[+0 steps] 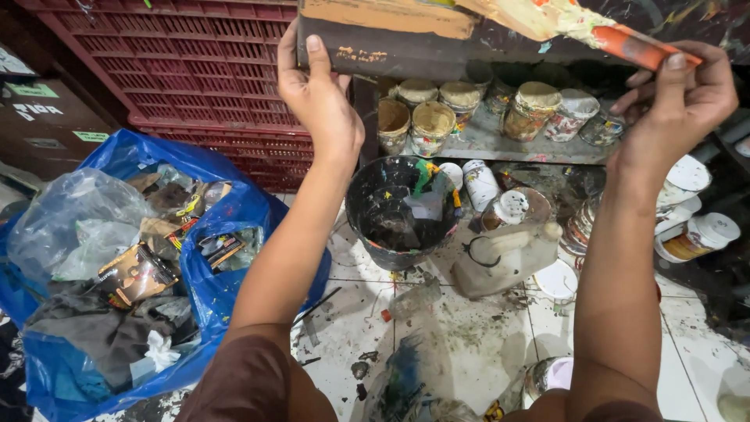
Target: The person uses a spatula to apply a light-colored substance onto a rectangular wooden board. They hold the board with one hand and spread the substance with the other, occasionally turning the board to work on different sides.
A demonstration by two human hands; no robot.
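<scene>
Above the black bucket, left hand and right hand each clamp an end of a paint-smeared board, keeping it level.

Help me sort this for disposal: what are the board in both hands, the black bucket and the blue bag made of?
Board: seemingly wood, matte, paint-smeared, thick dark edge. Black bucket: probably plastic, paint-crusted. Blue bag: thin glossy plastic film, crinkled. Left hand and right hand hold the board.
</scene>
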